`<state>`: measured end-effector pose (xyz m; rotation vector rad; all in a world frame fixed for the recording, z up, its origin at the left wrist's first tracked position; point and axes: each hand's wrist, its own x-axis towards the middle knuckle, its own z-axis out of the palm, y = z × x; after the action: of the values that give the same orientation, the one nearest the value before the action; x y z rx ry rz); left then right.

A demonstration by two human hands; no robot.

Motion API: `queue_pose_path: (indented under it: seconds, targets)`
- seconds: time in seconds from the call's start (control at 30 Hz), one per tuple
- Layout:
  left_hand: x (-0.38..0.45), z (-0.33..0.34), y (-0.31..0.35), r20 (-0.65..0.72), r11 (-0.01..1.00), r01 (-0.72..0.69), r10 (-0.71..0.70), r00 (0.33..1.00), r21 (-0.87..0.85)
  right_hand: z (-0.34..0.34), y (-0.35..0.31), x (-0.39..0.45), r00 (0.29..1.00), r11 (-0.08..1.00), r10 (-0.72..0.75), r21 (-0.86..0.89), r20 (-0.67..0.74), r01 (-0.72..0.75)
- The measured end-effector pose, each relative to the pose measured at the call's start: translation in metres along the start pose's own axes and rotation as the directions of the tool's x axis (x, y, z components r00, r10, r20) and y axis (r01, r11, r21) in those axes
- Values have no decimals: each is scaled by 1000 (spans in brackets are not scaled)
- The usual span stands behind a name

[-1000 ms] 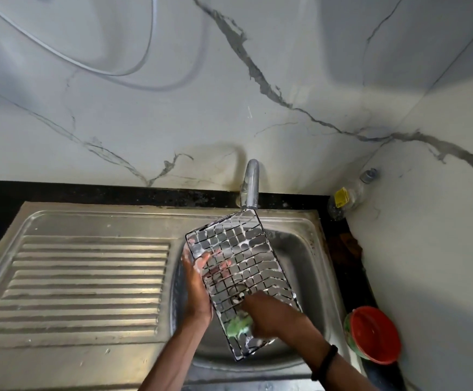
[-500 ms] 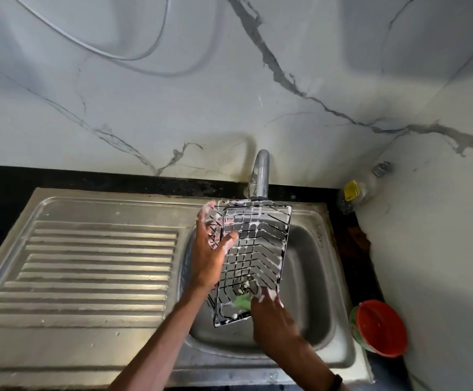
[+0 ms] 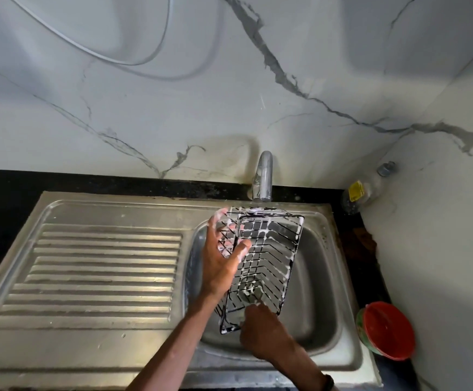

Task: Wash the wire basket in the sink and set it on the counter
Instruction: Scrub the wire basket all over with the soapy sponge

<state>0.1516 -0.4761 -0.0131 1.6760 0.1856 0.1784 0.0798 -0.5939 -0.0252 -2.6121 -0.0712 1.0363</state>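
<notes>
The soapy wire basket (image 3: 272,249) stands tilted on its near end over the sink basin (image 3: 314,292), its open side facing me. My left hand (image 3: 219,266) grips its left wall, thumb hooked over the rim and foamy fingers behind the wires. My right hand (image 3: 263,334) is at the basket's near end, fingers curled on a green sponge (image 3: 240,314) pressed against the wires; only a pale sliver of the sponge shows. The basket's far end lies just under the faucet (image 3: 264,176).
A ribbed steel drainboard (image 3: 102,272) lies left of the basin. Black counter (image 3: 9,190) runs along the marble wall. A red-lidded container (image 3: 387,330) sits at the right, and a clear bottle (image 3: 363,190) stands in the back right corner.
The basket has turned from grid-side up to open side facing me and stands more upright. My left hand moved up its left wall; my right hand stayed at the near end.
</notes>
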Motion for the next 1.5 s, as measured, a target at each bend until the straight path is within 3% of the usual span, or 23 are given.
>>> queue_pose_path:
  seconds: [0.1, 0.2, 0.23, 0.3, 0.4, 0.6, 0.7, 0.8, 0.97, 1.1, 1.2, 1.33, 1.5]
  targets:
    - [-2, -1, -11, -24, 997, 61, -62, 998, -45, 0, -8, 3, 992, 951, -45, 310, 118, 7]
    - [0, -6, -16, -14, 990, 118, -120, 993, -78, -11, -2, 9, 1000, 765, 0, 643, 30, -19]
    - [1, -8, -17, -23, 986, 137, -140, 990, -93, -16, -2, 10, 999, 749, 48, 662, -24, -20]
    - [2, -9, -19, -37, 972, 181, -188, 981, -148, -18, -1, 16, 992, 834, 98, 551, -82, -37]
    - [4, -8, -23, -30, 952, 239, -249, 968, -191, -11, -12, 22, 997, 889, 67, 452, 25, -71]
    - [5, -12, -13, 40, 959, 203, -199, 979, -197, -21, -26, 30, 978, 668, 99, 717, 181, -200]
    - [4, -13, -18, 84, 972, 191, -180, 980, -139, -32, -29, 32, 974, 571, 129, 789, 186, -227]
    - [-3, -11, -17, 120, 972, 230, -224, 967, -41, -58, -22, 34, 972, 397, 106, 887, 211, -236]
    - [-22, -3, -13, 124, 974, 223, -224, 967, 24, -105, -9, 41, 969, -83, 42, 967, 243, -239]
    - [-28, 0, -10, 113, 970, 238, -242, 964, 51, -115, -4, 40, 966, -194, -36, 946, 256, -258]
    - [-28, 2, -3, 140, 967, 239, -251, 958, 92, -110, 4, 38, 968, -337, -10, 911, 249, -238]
    - [-31, -6, -8, 146, 966, 228, -245, 958, 121, -121, 11, 31, 956, -654, 139, 749, 259, -108]
    - [-34, -15, -11, 143, 950, 247, -276, 950, 192, -134, 22, 21, 952, -693, 242, 720, 188, 34]
